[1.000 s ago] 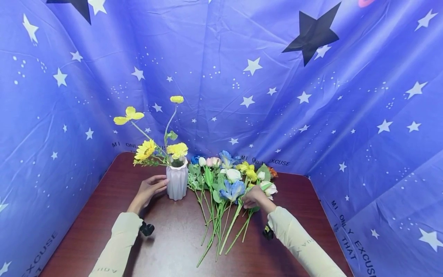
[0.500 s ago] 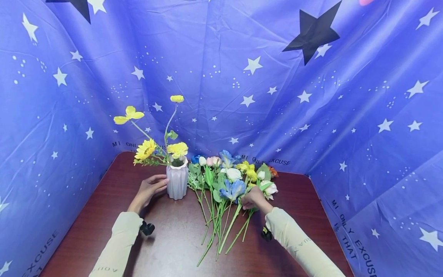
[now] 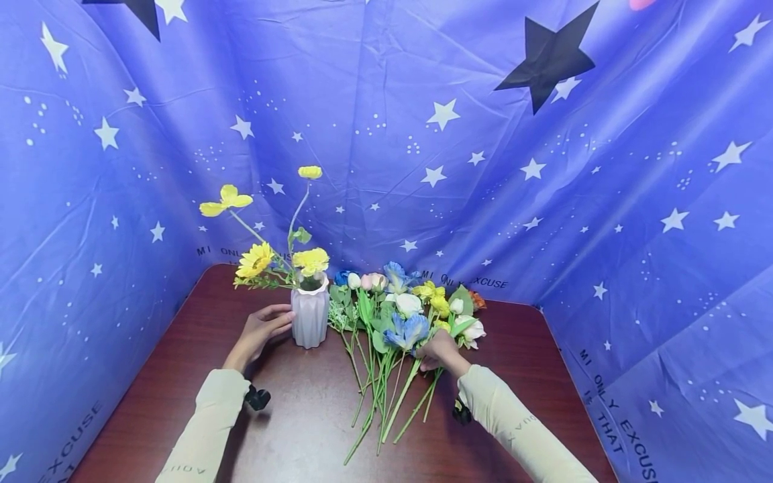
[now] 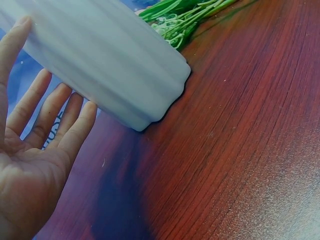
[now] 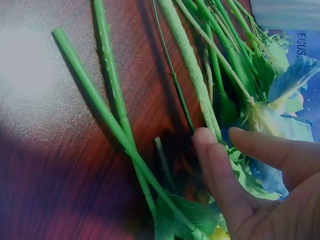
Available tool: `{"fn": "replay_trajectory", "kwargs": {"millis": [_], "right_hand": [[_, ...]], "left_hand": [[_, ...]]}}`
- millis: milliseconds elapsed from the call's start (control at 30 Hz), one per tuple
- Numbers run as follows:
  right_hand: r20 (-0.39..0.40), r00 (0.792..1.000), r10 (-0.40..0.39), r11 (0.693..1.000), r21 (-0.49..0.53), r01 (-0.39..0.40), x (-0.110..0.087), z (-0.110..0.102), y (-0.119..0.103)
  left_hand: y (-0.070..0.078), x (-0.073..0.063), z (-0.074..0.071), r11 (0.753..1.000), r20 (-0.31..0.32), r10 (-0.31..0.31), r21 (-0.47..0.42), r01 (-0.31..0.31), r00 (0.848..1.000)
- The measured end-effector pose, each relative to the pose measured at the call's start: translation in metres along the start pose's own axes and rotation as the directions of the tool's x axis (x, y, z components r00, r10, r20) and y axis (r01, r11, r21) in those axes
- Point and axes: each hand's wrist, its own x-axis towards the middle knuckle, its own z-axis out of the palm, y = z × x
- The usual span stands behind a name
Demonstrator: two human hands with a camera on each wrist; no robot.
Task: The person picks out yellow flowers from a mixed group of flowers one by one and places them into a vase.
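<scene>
A pale lilac fluted vase (image 3: 310,318) stands upright on the table, holding several yellow flowers (image 3: 253,260). At its left side is my left hand (image 3: 264,330); in the left wrist view, the straight, spread fingertips (image 4: 90,107) rest against the vase wall. My right hand (image 3: 439,350) reaches low into the loose flowers, just below a blue flower (image 3: 406,331). In the right wrist view, its thumb and fingers stand either side of a thick pale-green stem (image 5: 187,55), fingertips (image 5: 202,134) right at it.
Loose flowers lie right of the vase, their stems (image 3: 368,429) toward the front: white roses (image 3: 407,305), yellow blooms (image 3: 431,294), pink buds (image 3: 372,282) and an orange flower (image 3: 476,300). The dark red wooden table (image 3: 290,429) ends at a blue star-patterned curtain (image 3: 386,168).
My right hand has shifted slightly left and down toward the thick stem under the blue flower. The left hand and vase stay in place.
</scene>
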Motion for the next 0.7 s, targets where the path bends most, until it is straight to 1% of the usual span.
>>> {"fn": "replay_trajectory", "kwargs": {"millis": [133,200,467,567,700], "right_hand": [[0.008,1.000,0.005,1.000,-0.011,-0.004,0.0011,-0.0001,0.0005],[0.008,1.000,0.002,1.000,0.001,-0.002,0.0008,0.0000,0.0007],[0.017,1.000,0.020,0.996,0.086,-0.022,-0.0058,-0.0018,-0.0033],[0.016,1.000,0.027,0.992,0.121,-0.029,-0.0029,-0.0014,-0.0024],[0.015,0.999,0.028,0.990,0.138,-0.030,-0.0007,-0.0014,-0.0023]], "left_hand": [[-0.0004,0.0000,0.0004,1.000,0.001,0.000,0.014,0.000,1.000],[-0.0006,0.0002,0.0003,1.000,0.003,0.001,0.017,-0.001,1.000],[-0.0011,0.0014,-0.0003,1.000,-0.003,-0.003,0.010,0.003,1.000],[-0.0012,0.0013,-0.0003,1.000,-0.004,-0.002,0.011,0.002,1.000],[-0.0016,0.0010,-0.0003,1.000,-0.004,0.000,0.010,0.000,1.000]]}}
